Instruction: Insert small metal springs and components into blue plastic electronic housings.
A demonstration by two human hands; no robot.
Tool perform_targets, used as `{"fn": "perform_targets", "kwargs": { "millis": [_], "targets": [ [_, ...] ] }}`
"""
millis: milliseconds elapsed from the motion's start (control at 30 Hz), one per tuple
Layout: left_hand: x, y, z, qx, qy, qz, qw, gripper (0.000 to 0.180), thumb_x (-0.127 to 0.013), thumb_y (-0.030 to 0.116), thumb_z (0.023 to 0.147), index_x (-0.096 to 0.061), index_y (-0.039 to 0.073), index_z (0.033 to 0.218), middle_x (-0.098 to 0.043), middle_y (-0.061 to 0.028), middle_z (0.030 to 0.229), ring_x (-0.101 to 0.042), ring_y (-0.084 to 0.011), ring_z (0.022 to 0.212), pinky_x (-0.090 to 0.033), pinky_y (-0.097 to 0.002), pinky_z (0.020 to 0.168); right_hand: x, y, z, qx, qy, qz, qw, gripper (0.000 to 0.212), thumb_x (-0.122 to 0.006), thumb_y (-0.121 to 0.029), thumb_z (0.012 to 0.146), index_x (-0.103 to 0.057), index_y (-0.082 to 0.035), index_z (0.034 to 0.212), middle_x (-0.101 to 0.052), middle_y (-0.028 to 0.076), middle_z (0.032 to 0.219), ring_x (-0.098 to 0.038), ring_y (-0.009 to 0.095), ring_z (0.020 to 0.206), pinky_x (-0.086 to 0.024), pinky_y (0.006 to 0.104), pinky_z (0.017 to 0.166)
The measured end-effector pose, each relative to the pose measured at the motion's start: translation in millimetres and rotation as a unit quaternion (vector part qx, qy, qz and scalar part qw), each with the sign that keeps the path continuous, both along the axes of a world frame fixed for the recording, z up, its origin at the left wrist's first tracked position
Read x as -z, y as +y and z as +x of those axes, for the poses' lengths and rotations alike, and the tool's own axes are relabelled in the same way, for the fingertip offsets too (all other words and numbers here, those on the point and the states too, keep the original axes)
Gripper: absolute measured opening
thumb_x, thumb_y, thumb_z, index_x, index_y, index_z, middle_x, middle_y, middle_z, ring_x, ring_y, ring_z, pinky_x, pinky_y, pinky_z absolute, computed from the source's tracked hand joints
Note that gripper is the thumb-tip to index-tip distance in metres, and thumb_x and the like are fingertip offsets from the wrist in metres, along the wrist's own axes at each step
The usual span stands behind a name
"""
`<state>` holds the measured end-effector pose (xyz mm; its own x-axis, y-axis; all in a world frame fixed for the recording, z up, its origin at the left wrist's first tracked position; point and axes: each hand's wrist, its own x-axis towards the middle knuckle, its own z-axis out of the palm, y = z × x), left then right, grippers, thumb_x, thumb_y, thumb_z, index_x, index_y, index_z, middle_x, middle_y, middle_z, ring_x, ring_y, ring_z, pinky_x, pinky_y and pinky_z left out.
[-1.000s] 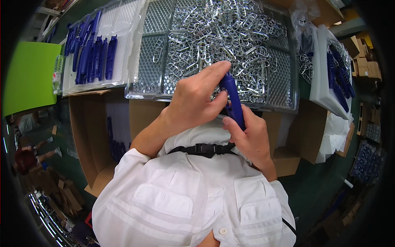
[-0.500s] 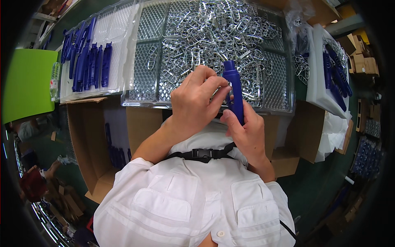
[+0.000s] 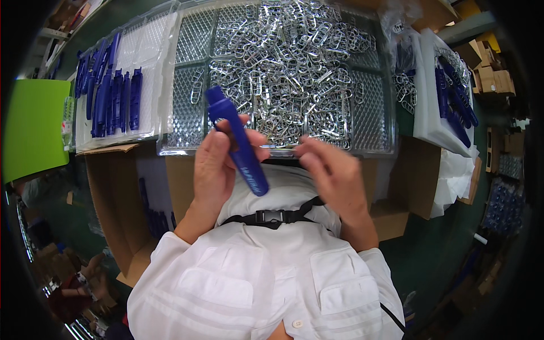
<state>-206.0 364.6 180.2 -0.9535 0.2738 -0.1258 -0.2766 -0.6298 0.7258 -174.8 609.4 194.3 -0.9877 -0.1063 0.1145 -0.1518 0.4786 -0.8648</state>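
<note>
My left hand [image 3: 218, 164] is closed around a blue plastic handle-shaped casing [image 3: 245, 156]. The casing slants in front of my waist, with its narrower stepped end up to the left and its rounded end, bearing pale print, down to the right. To the right of it, apart from the casing, my right hand [image 3: 337, 175] hovers at the tray's near edge. Its fingertips are blurred, the fingers look loosely bent and apart, and nothing shows in them. Beyond both hands, a clear plastic tray [image 3: 371, 124] carries a heap of shiny metal loop-shaped clips [image 3: 283, 73].
On the left, a white tray [image 3: 150, 51] bears several blue plastic parts [image 3: 116, 102]. A green panel [image 3: 37, 130] stands farther left. To the right, white foam [image 3: 422, 107] holds more blue pieces [image 3: 453, 102]. Open cardboard boxes [image 3: 116, 192] sit below the table edge.
The blue casing has passed from my right hand to my left and moved left, now tilted. My right hand has let go. The view has shifted slightly.
</note>
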Motion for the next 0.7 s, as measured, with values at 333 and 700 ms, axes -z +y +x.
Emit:
{"fn": "perform_targets", "kwargs": {
  "millis": [333,700],
  "targets": [
    [8,-3,-6,0.046,-0.135,0.078,0.987,0.060,-0.033,0.042,0.114,-0.039,0.002,0.158,-0.064,-0.0123,0.103,-0.065,-0.0184,0.078,-0.065,-0.0347,0.066,23,35,-62,0.014,0.171,0.285,0.943,0.021,-0.080,-0.004,0.083,-0.077,-0.009,0.104,-0.071,0.005,0.102,-0.068,0.027,0.090,-0.057,0.0377,0.075],
    [7,13,-19,0.161,-0.156,0.153,0.963,0.056,-0.039,0.041,0.113,-0.044,0.006,0.156,-0.066,-0.0113,0.121,-0.064,-0.0181,0.093,-0.058,-0.0332,0.077,-2,41,-49,0.073,-0.090,-0.255,0.960,0.008,-0.067,0.001,0.098,-0.065,0.000,0.106,-0.074,0.013,0.114,-0.066,0.010,0.088,-0.054,0.0247,0.079]
  ]
}}
